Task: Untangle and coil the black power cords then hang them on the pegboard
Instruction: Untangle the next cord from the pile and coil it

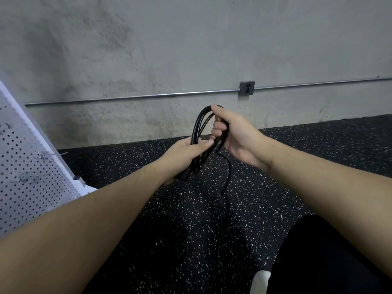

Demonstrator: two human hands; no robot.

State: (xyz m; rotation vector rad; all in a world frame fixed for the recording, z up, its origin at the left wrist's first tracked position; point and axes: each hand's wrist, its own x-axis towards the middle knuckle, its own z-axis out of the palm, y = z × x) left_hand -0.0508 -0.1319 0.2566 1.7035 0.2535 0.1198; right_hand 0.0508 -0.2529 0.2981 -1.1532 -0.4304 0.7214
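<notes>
Trouser leg point(318, 262) in black and a pale shoe tip point(259, 281) sat nearest the camera at lower right, over speckled black rubber floor point(127, 166). We noted both forearms reaching forward from the bottom corners.

Left hand point(186, 154) was curled round the lower part of the black power cord point(196, 128), fingers wrapped over the gathered strands, with what looked like a plug end poking out below the palm. Right hand point(231, 132) gripped the upper part of the same bundle, thumb on top of the loop, fingers closed round it. The two hands sat just beside each other, the cord looped in several strands between them and held above the floor. A single loose strand point(228, 183) trailed down from the bundle to the floor toward us; we could not tell where it ended against the dark floor.

White pegboard point(25, 166) stood at the left, tilted in the view, with metal hooks point(51, 154) sticking out of it. Beyond the hands we recorded a grey concrete wall point(169, 49) carrying a horizontal metal conduit point(127, 96) and an outlet box point(247, 88).
</notes>
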